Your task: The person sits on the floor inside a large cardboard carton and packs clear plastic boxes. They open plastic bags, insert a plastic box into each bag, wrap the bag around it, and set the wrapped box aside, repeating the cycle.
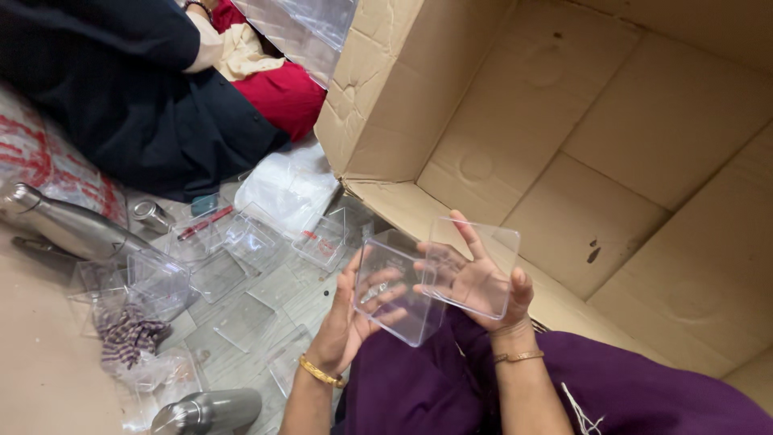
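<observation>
The left hand [354,314] cups a clear plastic box [394,294] from below, fingers curled up around its near wall, so the box sits open-side toward the other hand. The right hand [479,282] holds a flat clear lid [475,266] spread against its palm and fingers, thumb at the lower edge, fingers reaching up behind the sheet. Lid and box overlap at their inner edges and seem to touch there, but the lid is not seated: it stands tilted beside the box's mouth rather than square on it. Both pieces are in front of the person's lap, over the purple cloth [644,387] of their clothing.

So, judging by how things lie, this box is picked up and its lid is in hand, with the closing not yet done.

Just beyond the right hand a large cardboard carton [604,137] lies open on its side; what shows of its inside holds no boxes. To the left of the left hand, on the floor [32,354], many more clear box halves and flat lids [233,258] lie scattered and separate, which suggests most of the pile is unassembled. Among them sits a striped piece of cloth [129,330]. Further left lie two steel bottles, one [68,225] above the pile and one [205,411] nearer the person. A stack of clear plastic bags [286,185] lies beyond the pile. Beyond that, another person sits in dark clothing [121,89], with red fabric [282,93] beside them; what their hands do cannot be told.
</observation>
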The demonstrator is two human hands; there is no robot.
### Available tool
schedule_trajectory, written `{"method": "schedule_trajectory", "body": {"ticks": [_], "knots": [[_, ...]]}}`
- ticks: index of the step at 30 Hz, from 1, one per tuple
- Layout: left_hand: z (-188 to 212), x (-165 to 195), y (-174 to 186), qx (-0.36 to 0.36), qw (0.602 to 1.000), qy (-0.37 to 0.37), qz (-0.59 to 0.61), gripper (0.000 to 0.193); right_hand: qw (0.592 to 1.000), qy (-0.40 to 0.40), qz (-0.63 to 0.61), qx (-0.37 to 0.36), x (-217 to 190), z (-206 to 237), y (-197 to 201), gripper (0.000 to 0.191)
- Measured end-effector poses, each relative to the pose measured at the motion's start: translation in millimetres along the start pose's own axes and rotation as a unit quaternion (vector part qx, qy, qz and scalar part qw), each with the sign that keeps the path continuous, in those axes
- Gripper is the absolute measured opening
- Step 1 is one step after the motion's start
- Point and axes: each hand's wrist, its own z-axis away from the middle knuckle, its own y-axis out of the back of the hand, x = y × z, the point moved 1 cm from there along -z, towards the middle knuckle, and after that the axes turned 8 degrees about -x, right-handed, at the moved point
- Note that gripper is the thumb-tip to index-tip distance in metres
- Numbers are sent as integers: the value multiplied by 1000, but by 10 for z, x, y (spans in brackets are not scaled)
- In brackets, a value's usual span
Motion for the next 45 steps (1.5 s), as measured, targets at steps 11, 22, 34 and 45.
{"method": "schedule_trajectory", "body": {"ticks": [11, 22, 34, 45], "knots": [[-224, -200, -340, -13, 991, -51, -123, 94, 999, -19, 15, 28, 103, -151, -176, 128], [-134, 237, -101, -86, 992, 56, 78, 103, 950, 85, 297, 44, -521, -119, -452, 131], [-60, 357, -82, -75, 992, 92, 38, 102, 893, 26, 446, 48, -511, -95, -609, 126], [257, 137, 1474, 175, 756, 260, -575, 92, 887, 21, 455, 82, -475, -117, -473, 124]]}}
